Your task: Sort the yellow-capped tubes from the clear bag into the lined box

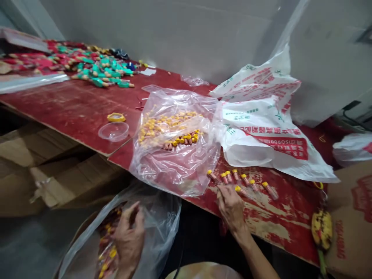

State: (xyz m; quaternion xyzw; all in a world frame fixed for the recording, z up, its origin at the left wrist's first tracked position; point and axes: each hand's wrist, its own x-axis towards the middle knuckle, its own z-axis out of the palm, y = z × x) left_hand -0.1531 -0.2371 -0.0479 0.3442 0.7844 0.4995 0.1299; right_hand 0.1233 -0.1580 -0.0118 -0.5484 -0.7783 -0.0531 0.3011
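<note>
Head view is looking down across a worn red-painted bench (72, 104) at two hands; the right forearm (255, 257) is angling up from the lower edge toward the bench, and the right hand (231, 207) is narrowly pinched, its fingertips (225, 192) closing on a yellow-capped tube (240, 190); several similar red tubes (242, 180) are lying in a loose row on the bench just beyond it. The left hand (129, 242) is half-curled, fingers raised, inside a clear plastic bag (161, 217) below the bench edge; that bag is holding more tubes (107, 248), and whether the hand is gripping one I cannot tell; a second clear bag (174, 166) is lying on the bench, holding many yellow-capped tubes (168, 128), right beside a white printed sack (261, 133); a cardboard carton (351, 217) is standing at the right.
</note>
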